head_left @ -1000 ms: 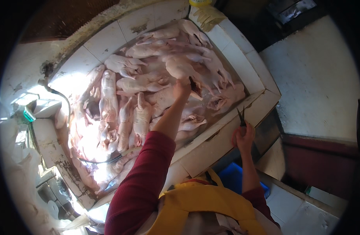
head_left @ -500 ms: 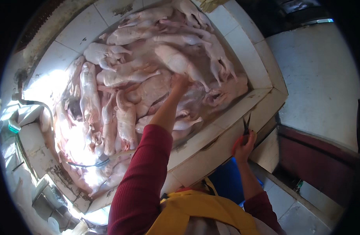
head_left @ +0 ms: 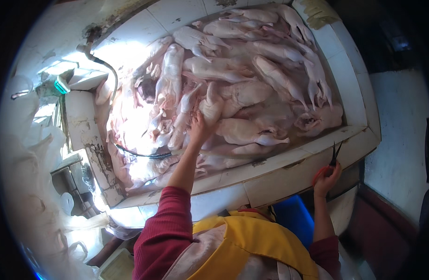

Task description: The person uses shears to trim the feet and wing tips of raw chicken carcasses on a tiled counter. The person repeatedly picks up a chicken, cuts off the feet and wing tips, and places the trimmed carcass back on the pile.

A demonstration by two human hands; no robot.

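Observation:
Many pale, plucked bird carcasses (head_left: 242,97) lie heaped in a white-tiled basin (head_left: 233,183). At the heap's middle, my left hand (head_left: 199,129) is closed around the near end of one carcass (head_left: 211,103), its fingers along the left side. The palm side is hidden. My right hand (head_left: 327,183) holds scissors (head_left: 333,162) with red handles and dark blades. They are over the basin's front right rim, tips pointing up and blades slightly apart.
A tap with a black hose (head_left: 105,65) is at the left wall. Another dark hose (head_left: 144,154) lies over the carcasses. Below the rim stands a blue container (head_left: 294,215). A yellowish cloth or glove (head_left: 319,13) rests on the far right rim. Bright glare covers the basin's left part.
My left hand has moved left and nearer across the heap, to another carcass. The view has swung left. My right hand still holds the scissors near the rim.

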